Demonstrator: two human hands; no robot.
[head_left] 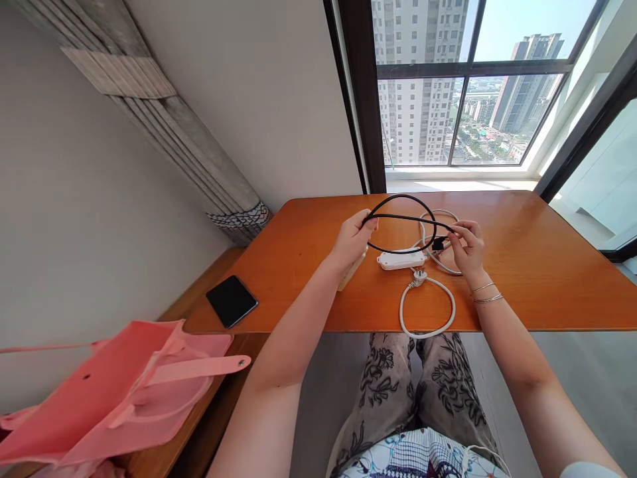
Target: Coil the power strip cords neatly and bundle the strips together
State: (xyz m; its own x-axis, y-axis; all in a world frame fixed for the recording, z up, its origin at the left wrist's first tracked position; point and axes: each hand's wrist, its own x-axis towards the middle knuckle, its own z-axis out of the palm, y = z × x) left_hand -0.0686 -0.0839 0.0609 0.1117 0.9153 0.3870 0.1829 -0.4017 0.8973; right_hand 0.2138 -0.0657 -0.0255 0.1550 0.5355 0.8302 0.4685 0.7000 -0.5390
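Observation:
A black cable is looped in the air above the wooden table, stretched between my two hands. My left hand is closed around one side of the loop. With thumb and fingers, my right hand pinches the cable's other stretch. A black plug-like end hangs just left of my right fingers. Beneath the loop lies a white power strip with its white cord coiled on both sides, one coil poking past the front edge. Its white plug rests near the strip. A pale flat object is partly hidden behind my left forearm.
On the orange-brown table, a black tablet or phone lies near the left edge. An open pink bag sits on a lower wooden surface at the left. A window and a gathered grey curtain are behind.

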